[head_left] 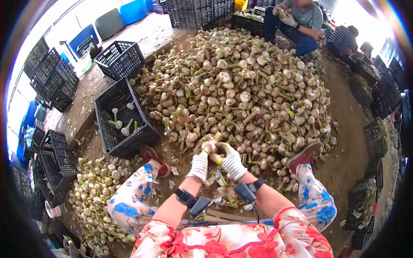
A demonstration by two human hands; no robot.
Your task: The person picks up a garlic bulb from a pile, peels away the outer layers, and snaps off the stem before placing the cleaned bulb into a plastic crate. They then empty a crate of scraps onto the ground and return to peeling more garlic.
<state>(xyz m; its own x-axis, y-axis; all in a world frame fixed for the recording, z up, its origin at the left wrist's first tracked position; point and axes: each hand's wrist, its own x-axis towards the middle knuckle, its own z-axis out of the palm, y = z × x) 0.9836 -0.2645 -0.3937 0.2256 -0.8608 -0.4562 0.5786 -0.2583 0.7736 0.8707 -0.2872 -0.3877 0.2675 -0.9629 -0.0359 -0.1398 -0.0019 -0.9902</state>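
Two gloved hands (228, 154) meet at a garlic bulb (209, 139) beside a heap (241, 96).

Blue container (134, 12), grey container (109, 24), stacked black crates (190, 15)

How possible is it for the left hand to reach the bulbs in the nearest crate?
Probably yes: the left hand is near, the crate is open-topped, and nothing seems to cover the bulbs inside.
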